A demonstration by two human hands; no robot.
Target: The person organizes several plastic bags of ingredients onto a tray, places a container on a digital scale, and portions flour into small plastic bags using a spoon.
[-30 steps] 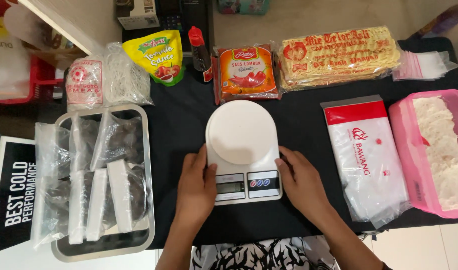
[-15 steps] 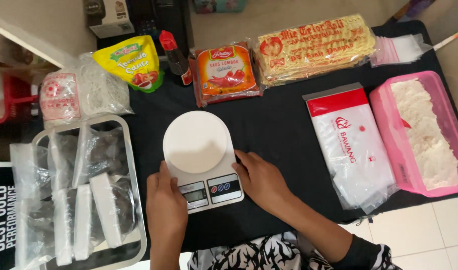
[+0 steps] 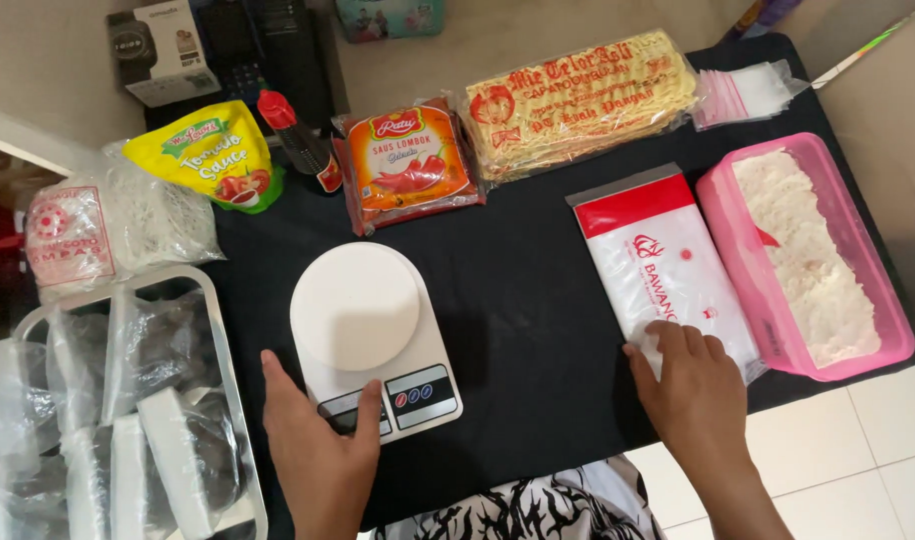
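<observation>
A white kitchen scale [image 3: 363, 325] with a round plate stands on the black tablecloth [image 3: 538, 290]. My left hand [image 3: 323, 445] rests on the scale's near left corner, thumb by its display. My right hand [image 3: 693, 385] lies flat on the near end of a white and red packet [image 3: 663, 255], fingers apart. Right of that packet stands a pink tub [image 3: 753, 260] filled with a white crumbly mass.
A metal tray [image 3: 228, 370] of plastic-wrapped pieces sits at the left. Along the back lie a white mesh bag [image 3: 108, 230], a yellow sauce pouch [image 3: 213, 155], a dark bottle with red cap [image 3: 298, 140], an orange sauce packet [image 3: 408, 160], a noodle pack [image 3: 578, 100] and clear bags [image 3: 748, 90].
My right hand left the scale's right side and moved right onto the white and red packet. The left hand stays at the scale. The view shifted.
</observation>
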